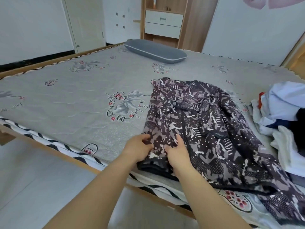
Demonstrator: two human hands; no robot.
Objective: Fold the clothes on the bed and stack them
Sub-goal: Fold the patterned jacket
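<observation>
Two bare forearms reach in from the near edge. Left hand (140, 148): fingers curled, pinching the near-left hem of the dark purple-and-grey patterned garment (206, 129). Right hand (177, 153): just beside the left, thumb and fingers gathering a pleat of the same cloth. Garment: thin printed fabric with a dark zip down the middle, spread loosely on the near right part of the grey quilted bedspread with heart-and-flower prints (74, 104), its far end crumpled, its lower right corner trailing toward the bed's edge. Handling, as judged: light, limp, probably a little slippery; it should not hold a crease unaided, so each fold wants smoothing flat; best taken by hems, shoulder seams or along the zip line, both hands apart. Grey oblong pillow (156, 50): at the head of the bed, well apart from the garment. Heap of unfolded clothes, pale blue, white, dark and red (283, 118): at the right edge, touching the garment's side; no folded stack is visible.
</observation>
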